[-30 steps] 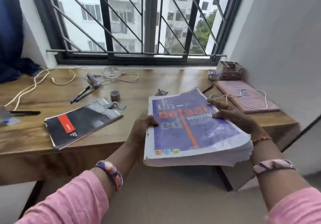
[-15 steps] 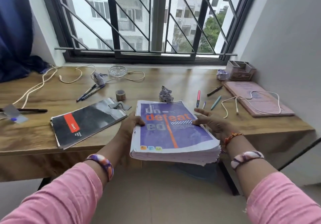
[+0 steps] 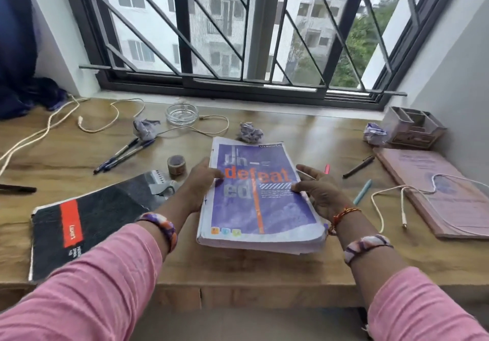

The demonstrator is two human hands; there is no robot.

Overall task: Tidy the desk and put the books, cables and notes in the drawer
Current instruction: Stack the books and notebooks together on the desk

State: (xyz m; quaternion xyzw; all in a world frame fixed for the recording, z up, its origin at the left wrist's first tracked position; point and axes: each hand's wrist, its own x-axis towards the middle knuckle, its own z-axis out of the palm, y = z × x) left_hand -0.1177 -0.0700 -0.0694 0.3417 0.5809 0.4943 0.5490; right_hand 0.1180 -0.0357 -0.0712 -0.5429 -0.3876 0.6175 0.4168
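Book: purple-covered book (image 3: 258,198) lies flat on the desk (image 3: 330,139), near its front edge.
Left hand: left hand (image 3: 198,184) grips the book's left edge, thumb over the cover.
Right hand: right hand (image 3: 321,192) holds the right edge, thumb pressed on the cover, fingers alongside the pages.
Change: a second ago the book hung out past the desk's edge in both hands; now it rests on the wood.
Meaning: likely a set-down, not stowing; no drawer is in view.
Nearby: black notebook (image 3: 87,221) to the left, pink book (image 3: 436,190) under a white cable (image 3: 391,200) to the right.
Farther: pens (image 3: 124,153), crumpled notes (image 3: 250,133), cream cable (image 3: 111,116) remain loose.
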